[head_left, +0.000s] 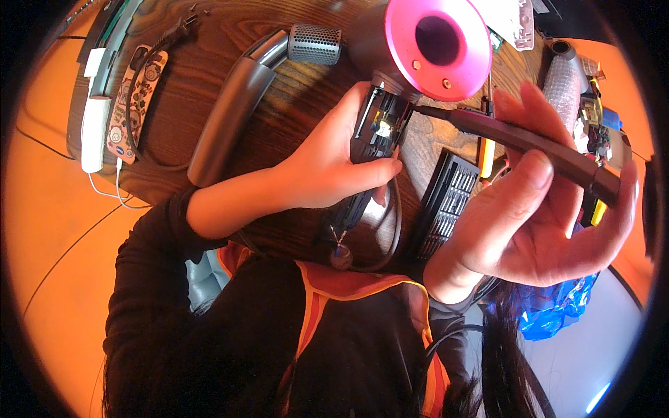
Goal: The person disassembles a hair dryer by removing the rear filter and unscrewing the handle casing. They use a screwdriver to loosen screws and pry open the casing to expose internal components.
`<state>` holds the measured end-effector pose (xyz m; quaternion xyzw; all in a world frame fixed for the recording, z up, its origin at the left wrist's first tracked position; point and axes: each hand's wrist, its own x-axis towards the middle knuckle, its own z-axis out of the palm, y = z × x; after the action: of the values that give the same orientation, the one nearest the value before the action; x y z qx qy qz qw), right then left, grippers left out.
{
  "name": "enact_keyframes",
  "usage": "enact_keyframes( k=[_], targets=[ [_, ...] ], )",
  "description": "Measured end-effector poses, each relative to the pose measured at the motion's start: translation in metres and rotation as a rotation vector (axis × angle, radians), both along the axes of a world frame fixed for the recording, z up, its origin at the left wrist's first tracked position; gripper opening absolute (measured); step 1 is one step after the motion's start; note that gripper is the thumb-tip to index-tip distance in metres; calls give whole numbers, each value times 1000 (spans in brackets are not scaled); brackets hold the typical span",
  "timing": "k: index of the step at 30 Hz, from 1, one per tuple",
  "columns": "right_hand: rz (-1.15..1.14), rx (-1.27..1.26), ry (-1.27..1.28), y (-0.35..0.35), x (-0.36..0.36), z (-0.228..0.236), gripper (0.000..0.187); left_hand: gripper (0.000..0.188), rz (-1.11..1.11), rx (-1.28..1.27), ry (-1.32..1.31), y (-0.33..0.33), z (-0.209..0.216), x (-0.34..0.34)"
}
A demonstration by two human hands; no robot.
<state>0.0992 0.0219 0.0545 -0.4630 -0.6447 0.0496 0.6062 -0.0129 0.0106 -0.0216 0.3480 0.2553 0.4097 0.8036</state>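
A hair dryer with a pink ring-shaped head (468, 66) lies tilted before me, its handle pointing down toward my body. My left hand (313, 167) is wrapped round the opened handle (378, 132), where dark inner parts and wires show. Between the fingers and thumb of my right hand (519, 223) is a dark pen-shaped screwdriver (533, 145). Its thin tip meets the handle's right side just under the head; whether it sits in a screw is too small to tell. Loose wires (339, 240) hang from the handle's lower end.
A screwdriver bit case (449, 202) lies right of the handle. On the left rest a grey hair styler (237, 111) with a perforated barrel, a patterned strip (130, 104) and a white power strip (95, 132). Bubble-wrapped goods (563, 87) stand far right, with a blue plastic bag (557, 313) below.
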Motion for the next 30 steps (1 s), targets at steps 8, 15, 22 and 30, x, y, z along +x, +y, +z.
enact_keyframes(
  k=[8, 15, 22, 30],
  targets=[
    [-54, -49, -160, 1, 21, 8, 55, 58, 17, -16, 29, -2, 0, 1],
    [-43, -30, -68, -2, 17, -4, 53, 59, 13, -12, -1, -2, -1, 1],
    [-274, 36, -106, 0, 14, -2, 46, 66, -15, -13, 31, -2, 0, 0],
    [230, 23, 127, 2, 20, 0, 46, 56, -10, -25, -14, -3, 1, 1]
  ],
)
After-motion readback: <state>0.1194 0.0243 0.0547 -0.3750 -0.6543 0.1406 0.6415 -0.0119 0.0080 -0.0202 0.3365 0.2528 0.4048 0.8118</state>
